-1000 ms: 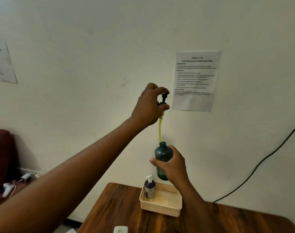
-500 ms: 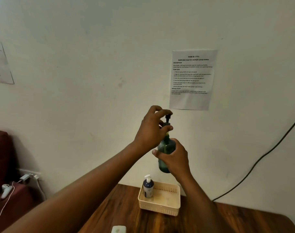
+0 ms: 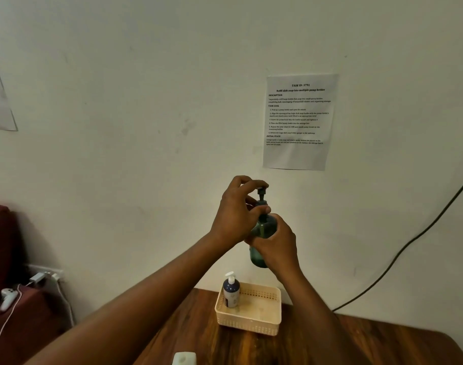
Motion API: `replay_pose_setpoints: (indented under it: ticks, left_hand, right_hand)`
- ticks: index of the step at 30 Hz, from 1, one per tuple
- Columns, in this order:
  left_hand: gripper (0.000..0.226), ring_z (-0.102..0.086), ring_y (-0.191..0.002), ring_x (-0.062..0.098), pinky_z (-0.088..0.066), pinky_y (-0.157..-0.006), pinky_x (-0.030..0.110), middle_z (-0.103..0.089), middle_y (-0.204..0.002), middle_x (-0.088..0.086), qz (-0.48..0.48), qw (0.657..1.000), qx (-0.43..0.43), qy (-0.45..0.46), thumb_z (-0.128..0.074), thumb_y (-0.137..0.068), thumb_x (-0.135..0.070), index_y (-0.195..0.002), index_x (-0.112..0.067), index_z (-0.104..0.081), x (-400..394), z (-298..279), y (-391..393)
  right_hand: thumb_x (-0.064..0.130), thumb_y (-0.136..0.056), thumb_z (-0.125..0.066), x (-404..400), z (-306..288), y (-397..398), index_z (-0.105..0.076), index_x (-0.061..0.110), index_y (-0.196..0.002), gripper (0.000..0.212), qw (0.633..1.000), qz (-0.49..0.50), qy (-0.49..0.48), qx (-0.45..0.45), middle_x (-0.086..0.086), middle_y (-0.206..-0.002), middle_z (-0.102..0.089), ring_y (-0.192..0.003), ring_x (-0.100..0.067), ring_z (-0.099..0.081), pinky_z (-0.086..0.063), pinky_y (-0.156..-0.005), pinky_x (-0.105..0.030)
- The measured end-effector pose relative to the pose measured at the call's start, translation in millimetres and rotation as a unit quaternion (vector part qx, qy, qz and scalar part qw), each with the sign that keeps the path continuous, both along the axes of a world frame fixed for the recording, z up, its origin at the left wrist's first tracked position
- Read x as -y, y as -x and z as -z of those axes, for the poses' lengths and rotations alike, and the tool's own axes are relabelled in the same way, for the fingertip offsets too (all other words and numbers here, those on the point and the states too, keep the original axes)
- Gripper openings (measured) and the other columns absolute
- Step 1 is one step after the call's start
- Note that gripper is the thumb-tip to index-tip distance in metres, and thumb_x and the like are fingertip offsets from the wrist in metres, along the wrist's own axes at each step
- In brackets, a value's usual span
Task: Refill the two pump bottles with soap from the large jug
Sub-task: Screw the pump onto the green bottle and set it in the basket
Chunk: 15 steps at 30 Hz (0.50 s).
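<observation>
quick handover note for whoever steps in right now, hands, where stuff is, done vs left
Left hand grips the pump head seated at the neck of the teal bottle.
Right hand holds that bottle in the air above the basket.
Done: white-pump bottle stands in the basket.
Left: tighten the pump, then place the teal bottle in the basket. Large jug isn't clearly in view.

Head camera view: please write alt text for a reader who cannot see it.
A right hand holds a green bottle in the air while the left hand grips its pump. Below, a basket holds another bottle.
</observation>
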<state>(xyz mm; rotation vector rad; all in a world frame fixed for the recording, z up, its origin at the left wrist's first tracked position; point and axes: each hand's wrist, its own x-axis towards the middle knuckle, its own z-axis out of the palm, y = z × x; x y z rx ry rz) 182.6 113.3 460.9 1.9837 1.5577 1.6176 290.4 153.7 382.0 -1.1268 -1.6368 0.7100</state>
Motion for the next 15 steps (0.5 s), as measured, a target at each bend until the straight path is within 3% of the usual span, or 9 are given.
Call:
replay_pose_setpoints:
  ticks: [5, 9, 12, 15]
  left_hand:
    - [0.053, -0.071, -0.092, 0.016, -0.063, -0.085, 0.026, -0.054, -0.133, 0.002, 0.015, 1.0, -0.004, 0.022, -0.083, -0.083, -0.002, -0.13, -0.023, -0.068, -0.1, -1.5, -0.9]
    - [0.073, -0.072, -0.101, 0.019, -0.062, -0.083, 0.022, -0.053, -0.136, 0.0, 0.068, 0.995, 0.018, 0.077, -0.075, -0.086, 0.009, -0.143, -0.031, -0.055, -2.3, -4.9, 3.6]
    - [0.079, -0.071, -0.1, 0.01, -0.057, -0.073, 0.011, -0.055, -0.133, -0.004, 0.099, 0.988, 0.045, 0.106, -0.074, -0.09, 0.005, -0.152, -0.032, -0.042, -5.7, -5.2, 7.3]
    - [0.08, -0.069, -0.105, 0.011, -0.057, -0.075, 0.014, -0.063, -0.124, -0.003, 0.085, 0.987, 0.075, 0.115, -0.083, -0.086, -0.01, -0.151, -0.029, -0.041, -7.7, -0.7, 9.1]
  right_hand:
    - [0.045, -0.074, -0.082, 1.3, 2.1, -1.2, -0.047, 0.036, -0.114, 0.054, 1.0, -0.001, -0.005, -0.002, 0.012, -0.107, -0.055, -0.091, -0.007, -0.051, -0.039, -0.074, -0.015]
    - [0.049, -0.072, -0.083, 2.0, 2.6, -2.9, -0.045, 0.038, -0.111, 0.056, 1.0, 0.003, 0.002, -0.008, 0.015, -0.104, -0.052, -0.089, -0.008, -0.052, -0.034, -0.066, -0.009]
    - [0.051, -0.07, -0.083, 1.4, 1.5, -4.1, -0.045, 0.038, -0.112, 0.058, 1.0, 0.007, 0.001, -0.014, 0.015, -0.105, -0.053, -0.09, -0.009, -0.053, -0.034, -0.065, -0.007]
    - [0.051, -0.069, -0.084, 1.2, 0.6, -5.5, -0.045, 0.039, -0.112, 0.059, 1.0, 0.014, 0.0, -0.02, 0.016, -0.106, -0.052, -0.092, -0.008, -0.052, -0.036, -0.068, -0.008]
